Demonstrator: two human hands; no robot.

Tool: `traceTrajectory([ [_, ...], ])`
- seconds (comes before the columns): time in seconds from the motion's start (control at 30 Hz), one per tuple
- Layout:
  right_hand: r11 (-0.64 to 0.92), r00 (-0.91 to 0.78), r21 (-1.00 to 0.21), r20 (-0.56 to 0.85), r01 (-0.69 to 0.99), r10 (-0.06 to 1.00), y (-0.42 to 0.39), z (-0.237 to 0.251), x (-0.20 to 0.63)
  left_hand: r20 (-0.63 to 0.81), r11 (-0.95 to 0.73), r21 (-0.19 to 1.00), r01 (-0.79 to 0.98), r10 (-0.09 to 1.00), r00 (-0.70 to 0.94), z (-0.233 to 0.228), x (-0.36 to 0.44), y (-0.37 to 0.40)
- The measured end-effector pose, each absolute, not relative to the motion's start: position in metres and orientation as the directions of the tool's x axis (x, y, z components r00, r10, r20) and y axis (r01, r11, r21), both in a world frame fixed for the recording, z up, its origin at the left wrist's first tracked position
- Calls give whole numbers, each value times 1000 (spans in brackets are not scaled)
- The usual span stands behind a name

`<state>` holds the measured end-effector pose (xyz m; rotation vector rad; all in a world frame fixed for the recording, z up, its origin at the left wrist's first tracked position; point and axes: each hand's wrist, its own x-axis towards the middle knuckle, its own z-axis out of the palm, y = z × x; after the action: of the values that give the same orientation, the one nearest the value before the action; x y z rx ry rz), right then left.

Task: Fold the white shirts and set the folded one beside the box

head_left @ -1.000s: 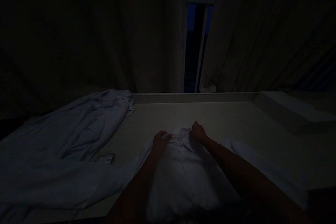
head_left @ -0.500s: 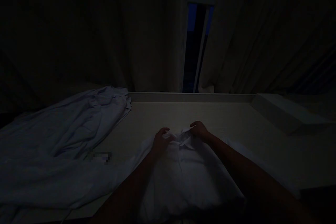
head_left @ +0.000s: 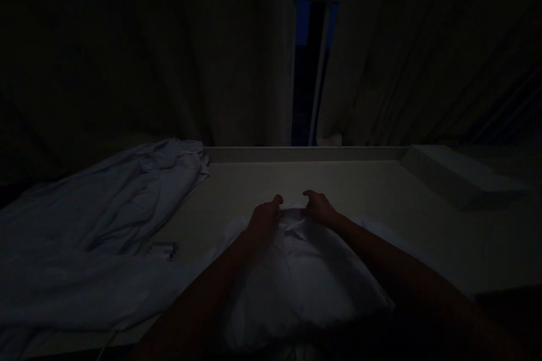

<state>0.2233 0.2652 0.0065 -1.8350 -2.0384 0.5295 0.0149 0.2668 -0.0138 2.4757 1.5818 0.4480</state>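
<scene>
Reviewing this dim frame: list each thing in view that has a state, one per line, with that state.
White shirt: lying flat on the table, front up, collar away from the person.
Left hand: on the collar's left side.
Right hand: on the collar's right side.
Pale garments: rumpled heap, left.
Curtains: parted a little at the window.

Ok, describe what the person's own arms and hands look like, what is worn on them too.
Both forearms are bare as far as the dim picture shows: no sleeves, gloves or cuffs. The left hand and the right hand show no ring, and no watch or band shows at either wrist, though the light is too low to rule out small items. The arms nearest the camera fade into shadow.
</scene>
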Motion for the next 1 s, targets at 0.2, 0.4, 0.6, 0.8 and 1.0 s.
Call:
traceTrajectory([
  [0.2,291,-318,-429,9,855,948,255,20,219,106,-469,168,867,883,457,20,12,275],
  [0.4,323,-333,-381,41,866,942,247,39,219,127,-479,109,871,876,466,44,16,265],
  [0.6,278,-248,-462,127,842,960,241,50,221,228,-492,91,866,857,463,58,15,250],
  [0.8,316,-313,-500,92,806,945,237,58,223,199,-580,228,782,814,546,59,25,241],
  [1.0,359,-348,-455,110,815,931,228,61,224,163,-554,223,802,832,530,61,32,242],
])
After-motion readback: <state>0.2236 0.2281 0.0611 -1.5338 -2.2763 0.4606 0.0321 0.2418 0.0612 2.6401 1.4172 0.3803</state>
